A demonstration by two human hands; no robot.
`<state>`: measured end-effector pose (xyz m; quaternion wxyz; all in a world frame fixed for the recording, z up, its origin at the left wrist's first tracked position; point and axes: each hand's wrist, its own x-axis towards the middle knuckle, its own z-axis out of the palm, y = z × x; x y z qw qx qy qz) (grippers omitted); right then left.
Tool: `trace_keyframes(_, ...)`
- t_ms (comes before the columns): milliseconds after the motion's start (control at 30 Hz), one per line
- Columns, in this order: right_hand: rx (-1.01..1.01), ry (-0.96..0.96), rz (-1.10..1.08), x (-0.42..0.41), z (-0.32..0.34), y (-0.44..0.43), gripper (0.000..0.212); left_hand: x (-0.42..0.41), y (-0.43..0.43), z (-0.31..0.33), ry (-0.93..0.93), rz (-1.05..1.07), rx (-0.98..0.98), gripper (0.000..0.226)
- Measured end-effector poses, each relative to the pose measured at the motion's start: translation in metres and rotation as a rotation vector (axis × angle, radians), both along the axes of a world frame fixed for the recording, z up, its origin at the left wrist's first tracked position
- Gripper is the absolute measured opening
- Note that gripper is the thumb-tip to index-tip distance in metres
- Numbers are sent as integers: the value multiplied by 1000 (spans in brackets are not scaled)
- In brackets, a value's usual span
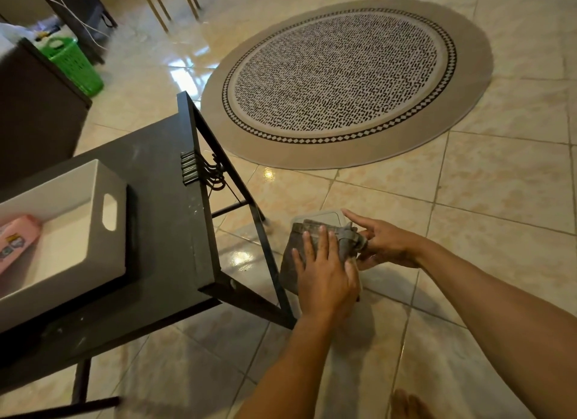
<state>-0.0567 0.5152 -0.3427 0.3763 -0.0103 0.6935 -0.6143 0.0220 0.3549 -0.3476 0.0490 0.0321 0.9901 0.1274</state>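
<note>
A folded grey cloth [288, 262] lies on top of a clear plastic container [324, 217], held in the air beside the black table's corner. My left hand [324, 272] lies flat on the cloth with its fingers straight, pressing it down. My right hand [381, 242] is at the cloth's right edge, pinching a bunched part of it, with the index finger stretched out over the container's rim. Most of the container is hidden under the cloth and my hands.
The black table [162, 218] stands at the left and carries a white bin [93, 206] with a pink pack [15, 240] in it. Hooks hang at the table's edge. A round patterned rug [343, 81] lies on the tiled floor; a green basket [73, 62] stands far left.
</note>
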Motion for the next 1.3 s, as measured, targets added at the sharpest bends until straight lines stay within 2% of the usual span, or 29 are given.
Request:
trace_keyframes(100,3,23,-18,-2,-1,-2,94,-2,-3,2,-16,-17,2,63)
trace_keyframes(233,-1,44,-44,-6,-2,7,91,20,-7,6,-4,35,-13,70)
trace_keyframes(400,20,79,-42,-7,-2,11,86,50,22,5,10,-88,15,71)
trace_keyframes(467,40,93,-47,-7,-2,13,85,36,21,3,-20,-72,-26,63)
trace_keyframes(600,14,73,-70,-8,0,17,87,47,6,3,2,-7,-30,65)
trace_keyframes(733,15,81,-46,-11,-1,16,86,65,22,2,39,-112,-14,62)
trace_keyframes(933,16,65,-91,-11,-1,21,86,55,6,8,8,-29,23,63)
trace_keyframes(1100,15,77,-69,-13,0,19,85,63,26,6,14,-158,20,64)
trace_keyframes(1300,13,72,-75,-13,-1,20,85,56,5,4,-14,-38,3,65)
